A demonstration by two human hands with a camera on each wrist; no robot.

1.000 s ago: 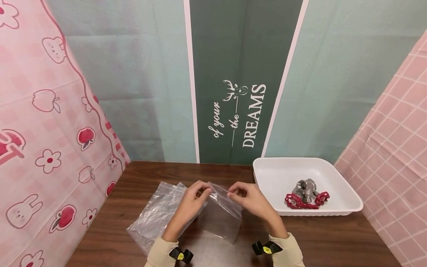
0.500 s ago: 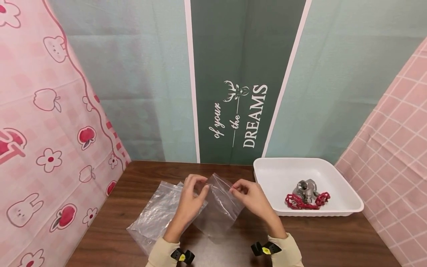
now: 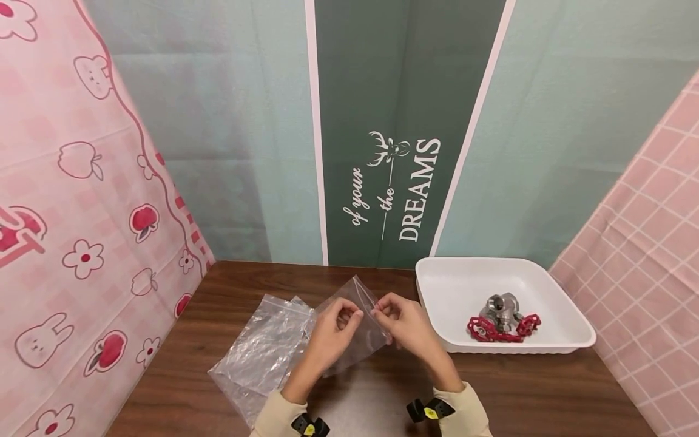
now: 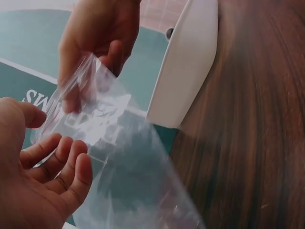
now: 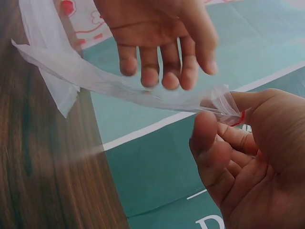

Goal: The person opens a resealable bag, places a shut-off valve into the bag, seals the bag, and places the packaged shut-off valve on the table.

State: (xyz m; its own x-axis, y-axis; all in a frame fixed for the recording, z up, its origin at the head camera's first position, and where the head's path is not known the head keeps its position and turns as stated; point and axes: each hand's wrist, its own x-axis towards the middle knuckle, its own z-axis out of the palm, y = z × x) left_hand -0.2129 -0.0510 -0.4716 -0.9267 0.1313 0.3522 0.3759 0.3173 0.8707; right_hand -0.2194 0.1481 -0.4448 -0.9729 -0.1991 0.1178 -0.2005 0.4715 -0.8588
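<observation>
A clear zip-lock bag (image 3: 364,343) hangs tilted between the hands above the brown table. My right hand (image 3: 406,321) pinches it at the zip edge between thumb and fingers; a bit of red shows at that edge in the right wrist view, beside the right hand (image 5: 252,157). My left hand (image 3: 332,331) is close to the bag's other side, its thumb and bent fingers apart. In the left wrist view a gap shows between the left hand's (image 4: 43,181) thumb and fingers, with the bag (image 4: 133,143) just beyond them.
More clear plastic bags (image 3: 259,349) lie overlapping on the table (image 3: 524,394), left of the hands. At the right stands a white tray (image 3: 448,282) with metal valves (image 3: 505,306) that have red handwheels (image 3: 483,329). Printed cloths (image 3: 240,152) hang behind and at both sides.
The held bag has turned, its zip corner rising and its body swinging left. My left hand went up with fingers spread, then moved right toward the right hand, which keeps its pinch.
</observation>
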